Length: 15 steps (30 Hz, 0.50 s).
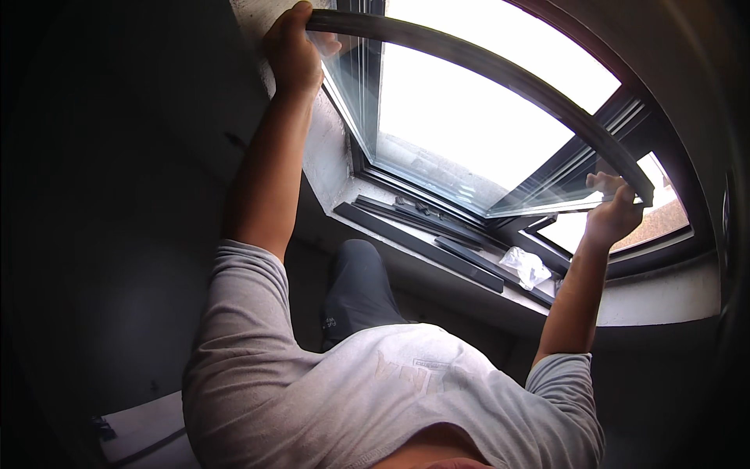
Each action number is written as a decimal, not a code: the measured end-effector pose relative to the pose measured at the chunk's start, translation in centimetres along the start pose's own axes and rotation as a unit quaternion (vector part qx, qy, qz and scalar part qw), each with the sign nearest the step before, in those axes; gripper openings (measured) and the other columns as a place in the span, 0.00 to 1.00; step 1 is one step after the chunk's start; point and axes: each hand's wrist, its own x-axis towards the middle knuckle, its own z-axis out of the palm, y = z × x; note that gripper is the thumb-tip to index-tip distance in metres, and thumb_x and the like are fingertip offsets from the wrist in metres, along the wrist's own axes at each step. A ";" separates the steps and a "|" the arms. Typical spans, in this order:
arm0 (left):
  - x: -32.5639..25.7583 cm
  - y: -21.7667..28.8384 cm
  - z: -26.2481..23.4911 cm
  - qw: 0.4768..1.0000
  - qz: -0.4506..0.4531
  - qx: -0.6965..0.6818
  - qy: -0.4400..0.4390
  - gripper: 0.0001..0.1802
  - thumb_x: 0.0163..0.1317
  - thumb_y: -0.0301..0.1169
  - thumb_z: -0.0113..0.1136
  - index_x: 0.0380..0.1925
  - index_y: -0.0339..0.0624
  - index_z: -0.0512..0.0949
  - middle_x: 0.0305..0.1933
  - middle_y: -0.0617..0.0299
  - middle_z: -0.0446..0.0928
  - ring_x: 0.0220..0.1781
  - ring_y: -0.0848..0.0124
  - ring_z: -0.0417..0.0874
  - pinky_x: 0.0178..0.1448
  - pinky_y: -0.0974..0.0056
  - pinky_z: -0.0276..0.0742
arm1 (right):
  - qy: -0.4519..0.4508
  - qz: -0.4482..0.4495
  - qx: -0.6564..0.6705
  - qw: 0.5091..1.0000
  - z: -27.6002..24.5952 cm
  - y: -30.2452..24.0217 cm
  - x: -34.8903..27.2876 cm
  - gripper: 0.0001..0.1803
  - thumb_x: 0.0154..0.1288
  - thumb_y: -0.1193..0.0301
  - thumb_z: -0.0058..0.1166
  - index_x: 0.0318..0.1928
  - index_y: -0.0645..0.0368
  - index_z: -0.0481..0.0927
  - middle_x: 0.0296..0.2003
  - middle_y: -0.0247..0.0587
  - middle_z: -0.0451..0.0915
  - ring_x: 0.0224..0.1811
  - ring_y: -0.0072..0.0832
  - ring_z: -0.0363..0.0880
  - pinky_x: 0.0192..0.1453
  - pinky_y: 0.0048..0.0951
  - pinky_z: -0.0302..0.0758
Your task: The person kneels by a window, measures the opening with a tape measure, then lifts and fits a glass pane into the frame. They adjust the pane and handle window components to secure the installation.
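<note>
We see both arms raised to a glazed window sash (pixel 437 133), a dark-framed pane swung inward from the window opening and held up in front of the bright daylight. The left hand (pixel 293 48) is wrapped around the sash's dark top rail at its left end, fingers curled over the upper edge and the thumb on the near side, so the grip is fully closed on the frame. The right hand (pixel 613 213) sits at the sash's opposite, lower right corner, fingers folded over the rail end there and closed on it too (the thumb side is hidden behind the frame, so we cannot tell how far it wraps). The sash itself hangs tilted, its left end high and its right end lower, with its lower glass edge reaching down toward the sill (pixel 664 297). Below the sash, on the sill, lie several long dark strips (pixel 422 244) side by side, running along the window's foot, and just to the right of them rests a crumpled white piece of plastic or paper (pixel 525 266). Beneath the sill we see the person's grey T-shirt (pixel 351 391) and one dark trouser leg (pixel 359 289) against a shadowed wall.
</note>
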 end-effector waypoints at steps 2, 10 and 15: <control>-0.3 0.1 0.3 1.000 0.002 0.013 -0.010 0.18 0.65 0.40 0.52 0.26 0.34 0.77 0.21 0.56 0.76 0.19 0.66 0.77 0.25 0.61 0.78 | 0.015 0.025 0.023 0.999 0.0 -0.2 -0.3 0.26 0.74 0.58 0.38 0.31 0.67 0.78 0.21 0.43 0.82 0.22 0.30 0.84 0.30 0.30 0.83; 0.6 -0.1 2.3 0.991 0.019 0.115 -0.071 0.20 0.68 0.43 0.47 0.30 0.37 0.75 0.24 0.58 0.74 0.24 0.67 0.77 0.30 0.61 0.78 | -0.014 0.025 0.047 0.998 -0.7 3.8 0.8 0.30 0.76 0.55 0.34 0.27 0.64 0.80 0.22 0.42 0.83 0.23 0.29 0.84 0.30 0.30 0.83; -0.1 0.8 2.3 0.985 0.025 0.153 -0.072 0.21 0.70 0.44 0.42 0.32 0.38 0.75 0.26 0.57 0.74 0.27 0.67 0.77 0.34 0.60 0.79 | -0.039 -0.115 -0.076 0.990 0.7 2.8 1.8 0.28 0.79 0.61 0.27 0.28 0.60 0.77 0.22 0.36 0.83 0.25 0.27 0.86 0.30 0.25 0.83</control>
